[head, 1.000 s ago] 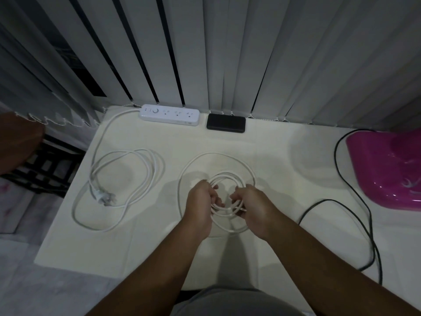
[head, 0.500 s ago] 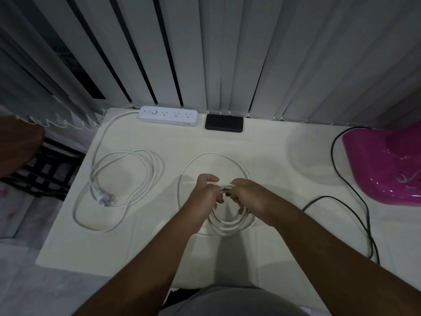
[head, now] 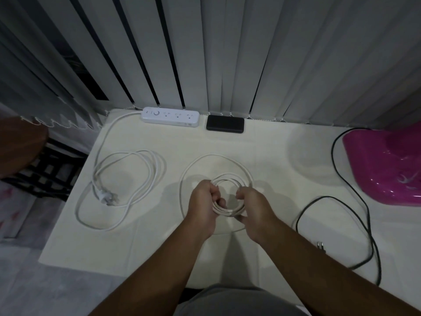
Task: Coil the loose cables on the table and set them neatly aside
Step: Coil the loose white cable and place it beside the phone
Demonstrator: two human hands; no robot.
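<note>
**Winding the white cable into a tight ring**

You are holding the white cable (head: 227, 209) at the middle of the table (head: 159, 247), near its front edge. Your left hand (head: 202, 207) is curling its fingers around the left side of the small coil, and your right hand (head: 256, 209) is gripping the right side the same way. One large loose loop is lying on the tabletop, arching away from your hands toward the black power bank (head: 225, 125).

To do this step well, you are best keeping one hand clamped on the stacked turns while the other is feeding the slack loop in, matching each new turn to the ring's size so nothing is twisting or springing out.

The cable is looking thin, round, smooth and springy, holding gentle curves. The table is looking matte and cream. The power strip's cord (head: 127, 179), thicker and white, is lying in a loose coil to the left, and a thin black cable (head: 350, 215) is trailing in open bends on the right.
</note>
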